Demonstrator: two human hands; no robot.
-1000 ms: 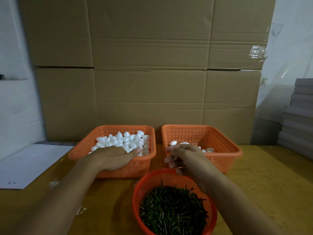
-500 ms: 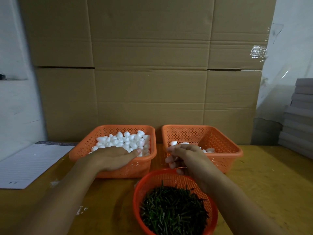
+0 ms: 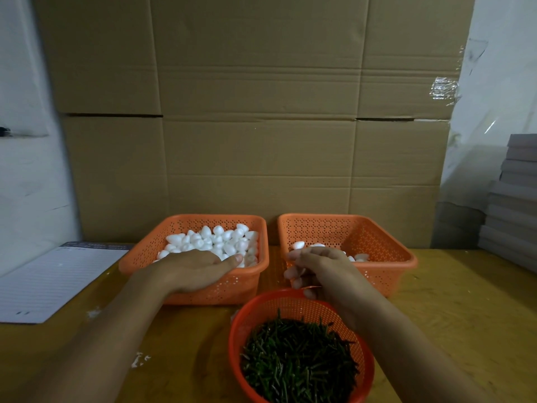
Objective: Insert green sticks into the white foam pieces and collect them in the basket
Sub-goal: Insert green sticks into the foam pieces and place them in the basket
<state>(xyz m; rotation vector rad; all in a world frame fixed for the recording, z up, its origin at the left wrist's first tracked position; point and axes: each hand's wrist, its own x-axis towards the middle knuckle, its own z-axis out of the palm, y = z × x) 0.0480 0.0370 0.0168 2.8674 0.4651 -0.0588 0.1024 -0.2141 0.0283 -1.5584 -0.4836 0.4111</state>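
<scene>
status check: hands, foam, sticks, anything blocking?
Left hand flat on white foam pieces in left orange square basket. Right hand curled at right orange square basket; contents unclear. Green sticks in round orange basket. No obstruction.

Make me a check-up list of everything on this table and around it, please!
Surface: yellow wooden table, white crumbs near the left arm.
Job's things: left basket heaped with white foam pieces; right basket holds a few; round basket full of green sticks.
Clutter: lined paper pad.
Grippers: left hand rests on the left basket's foam; right hand curled between baskets, contents hidden.
Cables: nothing seen.
Surroundings: cardboard boxes behind, grey stack at right.
</scene>
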